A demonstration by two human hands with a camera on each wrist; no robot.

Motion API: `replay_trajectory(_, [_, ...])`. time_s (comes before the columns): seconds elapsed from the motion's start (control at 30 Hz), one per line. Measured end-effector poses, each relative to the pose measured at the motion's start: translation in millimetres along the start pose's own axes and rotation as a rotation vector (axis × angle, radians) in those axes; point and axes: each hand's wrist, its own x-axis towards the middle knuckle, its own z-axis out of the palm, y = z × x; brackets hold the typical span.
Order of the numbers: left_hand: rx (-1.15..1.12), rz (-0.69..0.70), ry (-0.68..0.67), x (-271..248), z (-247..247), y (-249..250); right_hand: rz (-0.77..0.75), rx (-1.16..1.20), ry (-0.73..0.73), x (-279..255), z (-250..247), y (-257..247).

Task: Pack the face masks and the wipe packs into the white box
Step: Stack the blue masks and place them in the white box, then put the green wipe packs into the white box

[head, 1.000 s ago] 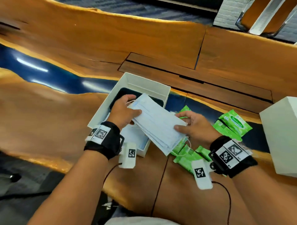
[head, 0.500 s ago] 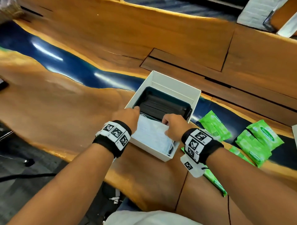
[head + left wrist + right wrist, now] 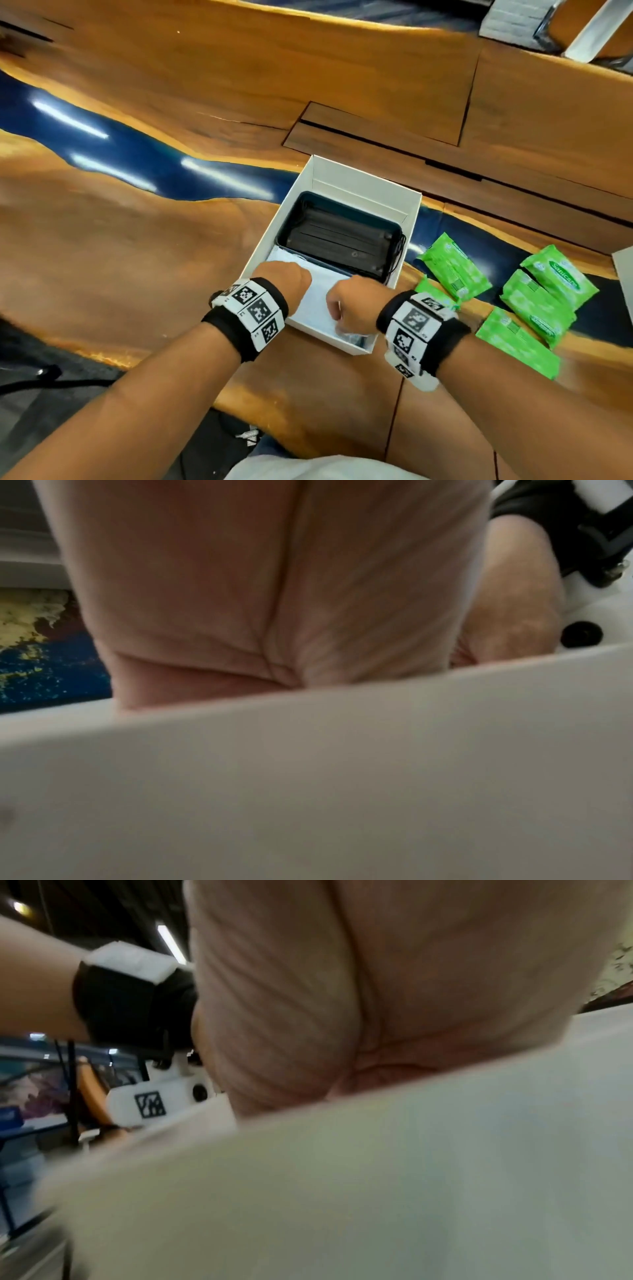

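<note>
The white box (image 3: 346, 176) stands open in the middle of the wooden table. A black mask pack (image 3: 339, 240) fills its far half. A stack of white face masks (image 3: 317, 301) lies in the near half. My left hand (image 3: 284, 277) is on the stack's left end and my right hand (image 3: 352, 301) on its right end. On both, the fingers bend down over the stack and their tips are hidden. Both wrist views show only a palm above the box wall (image 3: 308, 777) (image 3: 342, 1177). Several green wipe packs (image 3: 452, 267) lie on the table right of the box.
A white lid or second box (image 3: 625, 270) shows at the right edge. A recessed wooden panel (image 3: 376, 130) lies behind the box. The table's near edge runs just below my wrists, with floor and a cable (image 3: 51, 380) at lower left.
A second ago both hands held the white mask stack above the table, beside the box. They have since lowered it into the box's near half and stay on its ends.
</note>
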Motion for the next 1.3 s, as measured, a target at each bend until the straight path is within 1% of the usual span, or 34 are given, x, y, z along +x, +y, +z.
replay_trajectory(0.07, [0.003,0.026,-0.032,2,-1,3,0.025,-0.024,-0.03,6,8,-1])
replay_trajectory(0.17, [-0.014,0.039,-0.042,-1,-7,4,0.029,-0.01,-0.018,7,8,1])
replay_trajectory(0.23, [-0.048,0.036,-0.028,-5,-13,3,0.019,0.008,0.022,1,5,3])
replay_trajectory(0.33, [-0.174,0.052,0.057,-11,-27,6,-0.013,0.148,0.192,-19,-3,9])
replay_trajectory(0.47, [-0.344,0.145,0.268,-19,-52,31,-0.04,0.448,0.462,-51,-6,22])
replay_trajectory(0.5, [-0.365,0.172,0.305,-18,-58,40,-0.036,0.505,0.503,-57,-3,29])
replay_trajectory(0.57, [-0.396,0.186,0.335,-19,-64,52,-0.046,0.569,0.564,-62,2,37])
replay_trajectory(0.63, [-0.386,0.271,0.365,-10,-83,94,0.02,0.637,0.658,-92,12,70])
replay_trajectory(0.73, [-0.388,0.303,0.371,-1,-84,115,0.076,0.671,0.65,-104,19,88])
replay_trajectory(0.9, [-0.372,0.369,0.333,26,-90,182,0.202,0.679,0.67,-140,45,141])
replay_trajectory(1.07, [-0.419,0.426,0.205,60,-78,249,0.37,0.667,0.613,-172,76,192])
replay_trajectory(1.13, [-0.384,0.438,0.164,72,-71,271,0.453,0.647,0.582,-181,90,212])
replay_trajectory(1.23, [-0.349,0.426,0.1,87,-65,296,0.577,0.636,0.535,-191,112,243])
replay_trajectory(1.3, [-0.335,0.406,0.088,96,-61,306,0.619,0.606,0.509,-192,127,257])
